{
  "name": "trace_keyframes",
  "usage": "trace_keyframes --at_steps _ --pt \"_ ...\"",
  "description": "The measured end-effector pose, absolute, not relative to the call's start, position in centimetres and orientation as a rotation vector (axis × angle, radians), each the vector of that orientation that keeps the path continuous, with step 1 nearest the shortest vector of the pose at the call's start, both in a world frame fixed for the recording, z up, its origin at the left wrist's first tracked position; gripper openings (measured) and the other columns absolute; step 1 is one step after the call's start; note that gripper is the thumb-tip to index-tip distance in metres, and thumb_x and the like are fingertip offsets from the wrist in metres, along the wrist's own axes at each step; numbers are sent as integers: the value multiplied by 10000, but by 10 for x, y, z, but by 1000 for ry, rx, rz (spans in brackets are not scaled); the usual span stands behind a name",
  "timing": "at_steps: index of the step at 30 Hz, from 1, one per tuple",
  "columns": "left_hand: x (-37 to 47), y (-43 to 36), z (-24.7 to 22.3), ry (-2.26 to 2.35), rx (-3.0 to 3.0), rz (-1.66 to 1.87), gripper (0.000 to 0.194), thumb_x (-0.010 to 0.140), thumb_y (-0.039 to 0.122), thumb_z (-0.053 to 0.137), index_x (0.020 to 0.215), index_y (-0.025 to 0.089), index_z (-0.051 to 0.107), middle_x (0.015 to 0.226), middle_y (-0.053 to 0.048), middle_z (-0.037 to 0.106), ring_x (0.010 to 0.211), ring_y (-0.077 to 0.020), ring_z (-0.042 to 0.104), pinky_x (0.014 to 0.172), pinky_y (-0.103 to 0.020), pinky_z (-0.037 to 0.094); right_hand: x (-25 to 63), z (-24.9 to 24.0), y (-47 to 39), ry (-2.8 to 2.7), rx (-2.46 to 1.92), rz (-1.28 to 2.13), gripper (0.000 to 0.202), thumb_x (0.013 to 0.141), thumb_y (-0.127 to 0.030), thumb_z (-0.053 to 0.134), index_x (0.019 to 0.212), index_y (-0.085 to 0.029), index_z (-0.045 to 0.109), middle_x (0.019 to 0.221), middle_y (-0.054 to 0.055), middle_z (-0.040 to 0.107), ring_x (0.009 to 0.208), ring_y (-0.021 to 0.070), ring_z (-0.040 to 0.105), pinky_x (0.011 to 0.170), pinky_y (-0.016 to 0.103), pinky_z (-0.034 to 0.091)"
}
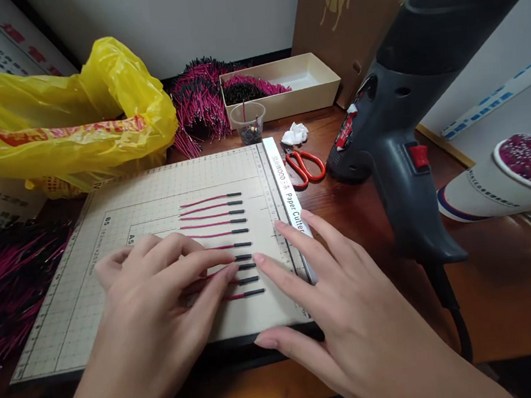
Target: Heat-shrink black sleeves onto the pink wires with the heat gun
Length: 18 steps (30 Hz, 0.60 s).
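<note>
A column of short magenta wires with black sleeves (235, 212) lies on the cream board of a paper cutter (80, 312), black ends to the right. My left hand (155, 290) reaches over the lower wires, its thumb and index finger pinched on one wire (244, 258) just left of its black end. Under that hand, parts of several wires are hidden. My right hand (350, 298) is open with fingers spread. Its index fingertip is at the right end of the pinched wire, while two other fingertips rest by the cutter's white rail (284, 187).
Behind the board are a yellow plastic bag (131, 93), a wire heap (199, 97), an open box (301, 94), a small clear cup (249, 123) and red-handled scissors (307, 167). A heat gun (397, 131) and a paper cup of wires (482, 192) stand right. More wires (7, 302) lie left.
</note>
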<state>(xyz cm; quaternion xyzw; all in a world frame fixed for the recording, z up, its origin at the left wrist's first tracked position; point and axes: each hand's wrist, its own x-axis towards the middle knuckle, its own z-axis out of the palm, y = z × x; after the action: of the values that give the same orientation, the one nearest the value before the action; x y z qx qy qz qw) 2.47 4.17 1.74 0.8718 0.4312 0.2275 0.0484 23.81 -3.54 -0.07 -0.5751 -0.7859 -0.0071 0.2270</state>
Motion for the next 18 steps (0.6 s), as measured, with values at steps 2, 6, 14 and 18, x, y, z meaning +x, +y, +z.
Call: trace_keyframes --at_steps 2,6,14,18 --pt "27 46 18 1307 2677 651 405 1106 524 438 918 349 752 884 -2 782 842 -288 666 802 -490 283 238 -1 -36 -2171 -1590 -14 570 1086 -623 398 1361 -264 746 1529 103 649 1432 384 564 976 586 623" --pt "27 53 19 1296 2709 635 429 1102 506 425 905 347 772 841 -1 777 815 -278 672 785 -489 278 241 -2 -37 -2187 -1602 -15 561 1089 -612 402 1385 -271 735 1533 95 647 1431 382 565 971 576 628" --pt "22 60 28 1220 2657 542 331 1053 516 524 935 378 801 911 23 827 834 -271 704 773 -457 271 240 -3 -37 -2190 -1598 -13 549 1090 -594 415 1400 -266 728 1526 95 652 1443 397 556 991 605 626" --pt "31 57 29 1303 2550 543 278 992 422 565 858 369 802 874 45 819 842 -254 691 802 -437 243 239 -2 -35 -2195 -1606 10 535 1082 -596 441 1397 -275 732 1534 89 646 1447 400 558 990 611 631"
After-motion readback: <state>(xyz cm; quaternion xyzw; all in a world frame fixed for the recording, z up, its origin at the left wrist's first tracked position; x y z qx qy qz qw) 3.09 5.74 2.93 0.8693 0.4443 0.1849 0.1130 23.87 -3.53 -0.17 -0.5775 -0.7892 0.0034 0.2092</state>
